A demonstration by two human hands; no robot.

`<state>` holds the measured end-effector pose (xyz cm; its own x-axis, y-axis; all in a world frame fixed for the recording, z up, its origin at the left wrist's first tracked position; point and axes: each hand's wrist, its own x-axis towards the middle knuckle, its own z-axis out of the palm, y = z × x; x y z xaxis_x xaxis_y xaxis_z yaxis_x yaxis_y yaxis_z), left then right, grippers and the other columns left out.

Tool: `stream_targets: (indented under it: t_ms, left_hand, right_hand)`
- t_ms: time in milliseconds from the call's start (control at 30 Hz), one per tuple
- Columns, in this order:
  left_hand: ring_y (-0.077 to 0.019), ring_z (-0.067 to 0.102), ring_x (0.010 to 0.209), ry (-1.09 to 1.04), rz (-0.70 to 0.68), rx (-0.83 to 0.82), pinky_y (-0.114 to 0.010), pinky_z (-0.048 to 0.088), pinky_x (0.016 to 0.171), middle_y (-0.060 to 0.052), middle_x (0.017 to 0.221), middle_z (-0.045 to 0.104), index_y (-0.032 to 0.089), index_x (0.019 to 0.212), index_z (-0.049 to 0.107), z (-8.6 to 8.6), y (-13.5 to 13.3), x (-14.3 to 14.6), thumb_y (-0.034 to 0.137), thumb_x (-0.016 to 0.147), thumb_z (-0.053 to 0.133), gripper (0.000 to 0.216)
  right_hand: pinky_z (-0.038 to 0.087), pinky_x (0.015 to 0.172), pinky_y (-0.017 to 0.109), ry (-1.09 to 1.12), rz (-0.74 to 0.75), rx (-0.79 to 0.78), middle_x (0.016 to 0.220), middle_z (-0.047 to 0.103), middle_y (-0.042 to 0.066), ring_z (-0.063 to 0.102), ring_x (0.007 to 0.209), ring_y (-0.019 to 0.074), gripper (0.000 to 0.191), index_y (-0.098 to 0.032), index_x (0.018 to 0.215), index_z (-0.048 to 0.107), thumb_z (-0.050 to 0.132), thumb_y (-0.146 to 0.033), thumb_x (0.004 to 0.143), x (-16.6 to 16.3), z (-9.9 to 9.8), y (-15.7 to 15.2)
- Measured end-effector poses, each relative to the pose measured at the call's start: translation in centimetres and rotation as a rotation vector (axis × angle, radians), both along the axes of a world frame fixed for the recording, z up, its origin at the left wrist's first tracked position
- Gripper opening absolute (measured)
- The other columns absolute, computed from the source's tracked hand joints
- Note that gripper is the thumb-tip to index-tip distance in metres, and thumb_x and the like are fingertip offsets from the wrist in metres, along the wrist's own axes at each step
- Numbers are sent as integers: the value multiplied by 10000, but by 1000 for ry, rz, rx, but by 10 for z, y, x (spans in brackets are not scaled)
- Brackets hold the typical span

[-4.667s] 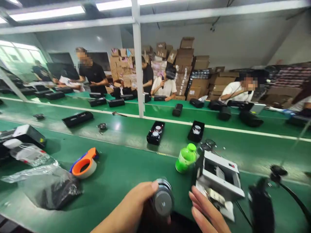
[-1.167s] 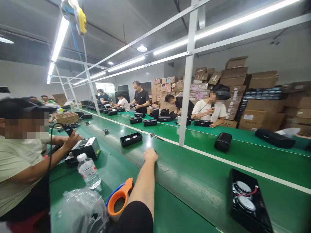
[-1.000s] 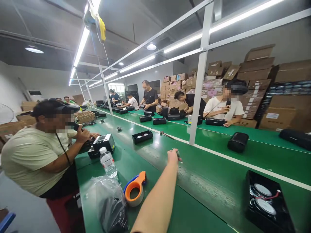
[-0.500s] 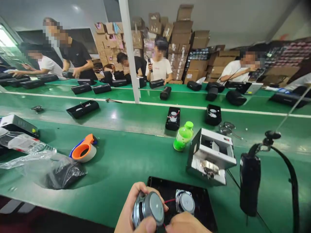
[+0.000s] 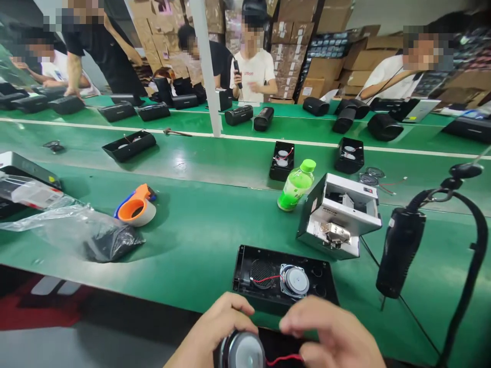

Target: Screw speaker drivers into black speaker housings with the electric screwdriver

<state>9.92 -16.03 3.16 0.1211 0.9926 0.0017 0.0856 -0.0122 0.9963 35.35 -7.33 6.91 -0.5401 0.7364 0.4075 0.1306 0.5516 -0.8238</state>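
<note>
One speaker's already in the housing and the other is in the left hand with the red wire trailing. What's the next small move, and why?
Probably lift the loose speaker in the left hand forward over the housing and onto its empty mesh opening, beside the seated speaker. The right hand pinches the red wire.

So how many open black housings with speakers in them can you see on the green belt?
4: the nearest housing before the hands; one behind the green bottle; one further right; one far left. Others may be hidden.
</note>
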Motion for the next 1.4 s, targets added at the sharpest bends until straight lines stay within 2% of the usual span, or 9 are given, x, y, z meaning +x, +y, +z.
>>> stream_targets:
  t_ms: [67,167,300,400,533,700,833,1067,1400]
  left_hand:
    - [-312,754,994,-13,70,-30,-433,645,864,-102,1134,766,321,1157,832,14,-4,-10,543,841,871,388]
    - [-340,768,1105,-153,258,-163,-440,656,951,-107,1242,778,312,1323,765,21,-10,-27,539,807,910,582]
    - [-336,731,1295,-177,412,-149,-420,645,1046,-89,1415,745,379,1595,567,23,-1,-37,477,972,774,664]
    - [-313,706,1311,124,306,-2,-442,606,1112,-79,1449,704,360,1463,667,36,23,-29,296,979,736,493]
    - [-306,658,1330,512,59,199,-474,564,1122,-73,1413,693,322,1377,645,51,69,-5,144,895,757,527]
    - [-319,736,1079,916,-211,279,-506,600,935,-65,1248,774,265,1291,657,37,101,14,131,882,793,452]
    - [-324,781,1080,994,-264,331,-464,652,863,-78,1348,758,251,1402,583,21,103,15,54,876,717,578]
    - [-351,804,883,1182,-379,323,-411,636,611,-148,1265,767,174,1423,606,20,105,27,-11,836,608,615]
    - [-395,781,1119,1225,-471,336,-497,701,808,-191,1432,711,173,1587,517,11,98,20,-12,885,465,728]
  right_hand:
    - [653,647,246,-160,-117,61,914,792,48,775,728,161,310,-256,1127,697,420,-388,1168,-4,3,25]
    - [654,806,290,-455,16,134,1059,821,27,807,918,195,169,-285,1156,758,650,-205,1054,-16,-5,58]
    - [529,618,304,-655,154,172,818,768,-17,739,701,205,203,-277,992,779,727,-90,935,-30,-20,78]
    - [500,635,324,-697,127,169,875,754,0,721,740,206,149,-264,1004,734,634,-159,1040,-16,-22,77]
    - [544,780,323,-633,45,155,1098,753,15,715,920,176,161,-271,1095,680,539,-194,1111,24,-23,65]
    - [513,850,383,-552,-120,219,1060,756,22,664,934,210,165,-253,1102,700,613,-122,1051,39,-33,46]
    - [496,861,393,-523,-172,181,1068,762,21,645,945,206,168,-247,1086,714,605,-121,1061,31,-37,41]
    - [481,870,397,-478,-161,148,1074,768,19,646,959,205,165,-240,1104,726,616,-124,1066,34,-38,43]
    - [478,868,380,-427,-188,146,1088,769,1,622,950,183,163,-241,1106,724,642,-112,1050,33,-41,42]
